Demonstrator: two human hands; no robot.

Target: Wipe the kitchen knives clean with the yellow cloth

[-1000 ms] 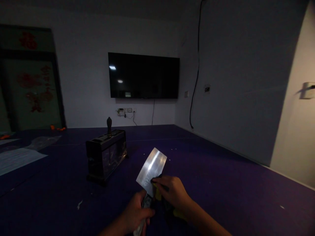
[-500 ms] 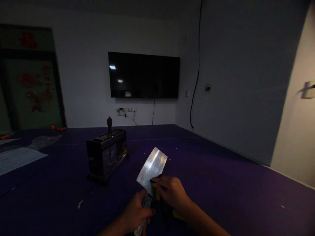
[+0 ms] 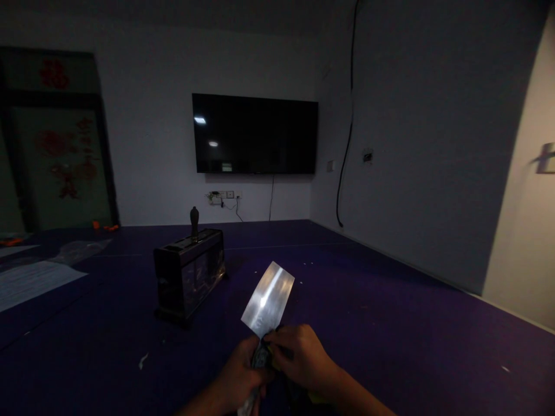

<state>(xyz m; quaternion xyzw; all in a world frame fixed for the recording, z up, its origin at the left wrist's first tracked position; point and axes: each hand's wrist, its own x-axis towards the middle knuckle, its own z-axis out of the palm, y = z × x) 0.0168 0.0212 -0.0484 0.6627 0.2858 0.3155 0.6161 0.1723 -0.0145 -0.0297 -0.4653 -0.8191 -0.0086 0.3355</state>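
Observation:
A cleaver (image 3: pixel 269 297) with a broad shiny blade points up and away from me. My left hand (image 3: pixel 240 372) is wrapped round its patterned handle (image 3: pixel 260 355). My right hand (image 3: pixel 303 355) is closed at the base of the blade, its fingertips close to the right-hand edge. In its grip is a yellow and black thing (image 3: pixel 275 359), mostly hidden by the fingers, so I cannot make out its kind. To the left stands a dark knife block (image 3: pixel 191 271) with a see-through side, and one black handle (image 3: pixel 195 222) sticks up from its top.
The purple surface (image 3: pixel 390 323) spreads out around my hands, with small white scraps (image 3: pixel 143 361) on it. Papers (image 3: pixel 39 280) and clear plastic (image 3: pixel 80 251) lie at far left. A television (image 3: pixel 255 136) hangs on the back wall; a black cable (image 3: pixel 347 150) runs down the right wall.
My right hand has slid down the blade, toward the handle, with the yellow and black thing. The cleaver and my left hand have stayed nearly in place.

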